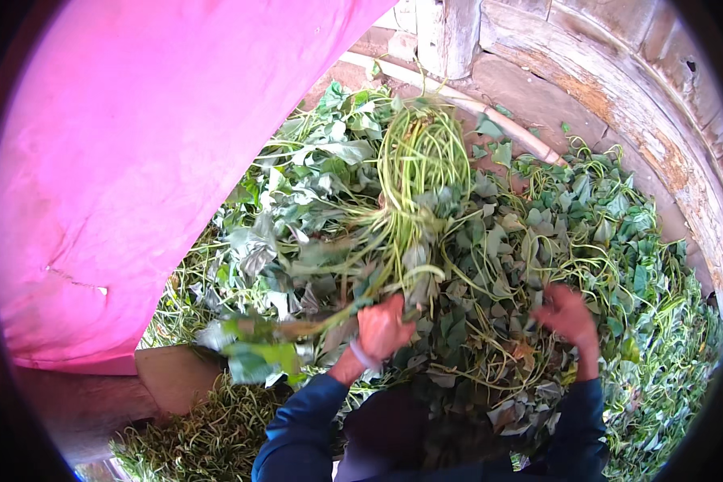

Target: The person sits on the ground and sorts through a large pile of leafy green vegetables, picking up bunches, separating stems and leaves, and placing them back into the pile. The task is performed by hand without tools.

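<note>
My left hand, with a pale band at the wrist, is closed around a few long stems of a leafy green vine. The leaves at the left end of these stems are blurred. Off to the right, my right hand hovers over the heap with its fingers loosely apart; it is blurred, and I see nothing held in it. Ahead of both hands lies a looped bundle of vine stems, gathered at its near end. A wide heap of cut leafy vines surrounds it.
A bright pink sheet hangs across the left side. At the lower left is a pile of short chopped stems. A bamboo pole lies behind the heap, near a weathered wooden beam and a wooden post.
</note>
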### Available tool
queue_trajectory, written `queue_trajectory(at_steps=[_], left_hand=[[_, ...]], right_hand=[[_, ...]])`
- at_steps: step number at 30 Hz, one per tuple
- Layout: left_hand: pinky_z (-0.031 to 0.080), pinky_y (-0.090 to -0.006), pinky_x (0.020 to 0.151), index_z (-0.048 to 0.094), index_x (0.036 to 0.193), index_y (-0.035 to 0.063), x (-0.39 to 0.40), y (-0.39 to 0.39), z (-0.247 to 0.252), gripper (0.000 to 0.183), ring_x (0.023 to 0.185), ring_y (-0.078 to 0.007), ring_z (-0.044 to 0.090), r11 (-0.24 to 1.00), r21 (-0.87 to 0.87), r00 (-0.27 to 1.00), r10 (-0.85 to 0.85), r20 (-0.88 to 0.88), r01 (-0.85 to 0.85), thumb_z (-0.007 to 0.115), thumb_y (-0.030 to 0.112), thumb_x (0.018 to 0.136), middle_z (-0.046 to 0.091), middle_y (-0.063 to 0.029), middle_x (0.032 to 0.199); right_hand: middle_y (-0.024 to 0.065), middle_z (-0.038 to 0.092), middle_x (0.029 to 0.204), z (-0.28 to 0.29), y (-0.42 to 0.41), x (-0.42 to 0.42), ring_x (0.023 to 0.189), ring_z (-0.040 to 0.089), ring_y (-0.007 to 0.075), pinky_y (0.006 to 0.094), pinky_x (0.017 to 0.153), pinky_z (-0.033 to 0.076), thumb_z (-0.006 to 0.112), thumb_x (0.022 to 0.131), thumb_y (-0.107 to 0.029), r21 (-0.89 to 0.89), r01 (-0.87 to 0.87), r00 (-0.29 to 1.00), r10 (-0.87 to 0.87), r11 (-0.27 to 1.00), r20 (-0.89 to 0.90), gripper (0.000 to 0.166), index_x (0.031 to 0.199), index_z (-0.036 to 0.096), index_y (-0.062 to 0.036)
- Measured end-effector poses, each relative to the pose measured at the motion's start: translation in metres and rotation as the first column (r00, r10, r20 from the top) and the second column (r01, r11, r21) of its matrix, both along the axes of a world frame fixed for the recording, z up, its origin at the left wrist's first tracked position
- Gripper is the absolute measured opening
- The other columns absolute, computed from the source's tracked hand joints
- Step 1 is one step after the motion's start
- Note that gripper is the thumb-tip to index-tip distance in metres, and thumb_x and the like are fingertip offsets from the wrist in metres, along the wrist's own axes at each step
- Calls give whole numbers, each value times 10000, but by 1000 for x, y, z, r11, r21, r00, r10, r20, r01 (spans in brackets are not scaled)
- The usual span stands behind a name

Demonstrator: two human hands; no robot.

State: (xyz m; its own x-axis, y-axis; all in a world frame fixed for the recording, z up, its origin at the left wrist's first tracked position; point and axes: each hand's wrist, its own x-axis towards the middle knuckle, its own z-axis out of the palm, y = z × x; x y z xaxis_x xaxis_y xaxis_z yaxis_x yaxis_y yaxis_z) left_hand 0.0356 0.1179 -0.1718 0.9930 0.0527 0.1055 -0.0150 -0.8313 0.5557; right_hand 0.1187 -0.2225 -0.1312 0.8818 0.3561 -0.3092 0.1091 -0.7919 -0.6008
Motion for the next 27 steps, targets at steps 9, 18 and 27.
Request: queue_trajectory(at_steps=[9,18,27], left_hand=[[404,-420,485,505,726,77,-138,56,14,292,570,-310,532,940,48,941,-335,-54,337,702,196,546,503,-90,623],[435,-467,545,505,913,80,-191,61,-56,368,614,-352,578,987,114,944,146,-296,-116,665,284,650,599,-140,700],[425,-379,408,539,918,12,-49,0,1,515,421,-270,538,970,-141,971,215,104,-200,645,464,694,569,-118,532]], right_hand=[[193,351,1330,-6,109,101,1192,398,253,354,970,353,635,752,-406,638,349,931,-334,687,-149,855,1368,177,-28],[148,542,1092,63,206,1,1041,516,288,395,926,406,766,623,-279,651,-290,956,237,701,171,716,1212,424,-62],[22,607,696,258,183,-38,612,584,75,224,492,468,724,706,-138,892,-142,838,-427,430,340,190,805,586,-51]])
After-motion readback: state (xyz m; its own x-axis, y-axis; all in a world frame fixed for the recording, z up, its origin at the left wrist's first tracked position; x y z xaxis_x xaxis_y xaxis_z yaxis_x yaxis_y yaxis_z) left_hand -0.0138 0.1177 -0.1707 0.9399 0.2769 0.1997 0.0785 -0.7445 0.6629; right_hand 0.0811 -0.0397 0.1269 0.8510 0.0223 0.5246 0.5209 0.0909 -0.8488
